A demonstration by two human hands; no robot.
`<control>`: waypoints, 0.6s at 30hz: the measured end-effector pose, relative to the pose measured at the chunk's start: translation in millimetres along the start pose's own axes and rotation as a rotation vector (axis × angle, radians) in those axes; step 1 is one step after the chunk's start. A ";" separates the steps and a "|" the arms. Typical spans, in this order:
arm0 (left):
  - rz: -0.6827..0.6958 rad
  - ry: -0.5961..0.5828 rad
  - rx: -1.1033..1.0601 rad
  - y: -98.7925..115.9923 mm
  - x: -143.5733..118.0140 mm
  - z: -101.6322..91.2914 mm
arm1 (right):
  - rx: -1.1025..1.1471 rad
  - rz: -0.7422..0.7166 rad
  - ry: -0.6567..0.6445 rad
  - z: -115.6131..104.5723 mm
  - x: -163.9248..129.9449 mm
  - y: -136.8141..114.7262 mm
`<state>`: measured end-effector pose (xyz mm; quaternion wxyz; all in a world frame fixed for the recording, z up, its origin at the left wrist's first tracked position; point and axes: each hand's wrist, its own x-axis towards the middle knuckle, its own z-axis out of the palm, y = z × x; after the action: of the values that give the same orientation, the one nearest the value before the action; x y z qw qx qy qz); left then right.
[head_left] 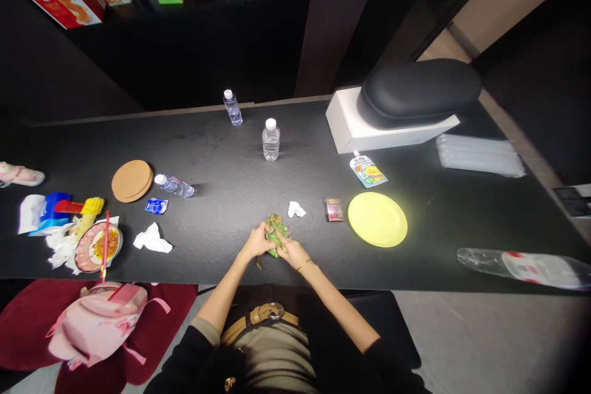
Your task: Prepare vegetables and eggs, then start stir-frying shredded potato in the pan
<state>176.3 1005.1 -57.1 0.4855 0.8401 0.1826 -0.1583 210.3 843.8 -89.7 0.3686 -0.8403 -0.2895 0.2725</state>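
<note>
Both hands are meeting at the near edge of the black table (240, 166), just in front of the person's body. The left hand (255, 244) and the right hand (290, 252) are closing together around a small bunch of green leaves (277, 231), one hand on each side, and the fingers are touching the leaves. The bunch is lying on the table between the two hands, and part of it is showing above the fingers. A thin bracelet (305, 265) is sitting on the right wrist.

Just beyond the leaves, a small crumpled white paper (296, 210) is lying on the table. To the right of it a small dark red box (333, 209) is standing near a yellow plate (377, 219). Farther back, a clear water bottle (271, 140) is standing upright, and a second bottle (232, 107) is standing behind it near the far edge. On the left, another bottle (174, 185) is lying on its side beside a round cork mat (132, 180), and a crumpled tissue (152, 239) is lying near the front edge. A pink backpack (99, 320) is resting on a dark red seat at the lower left
</note>
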 end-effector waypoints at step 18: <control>-0.038 -0.036 -0.469 -24.4 9.6 7.7 | -0.061 0.059 0.030 8.5 -1.7 4.5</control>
<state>172.9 1011.1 -83.6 0.6676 0.6977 0.2217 -0.1355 204.7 844.0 -97.8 0.3391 -0.8633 -0.2672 0.2615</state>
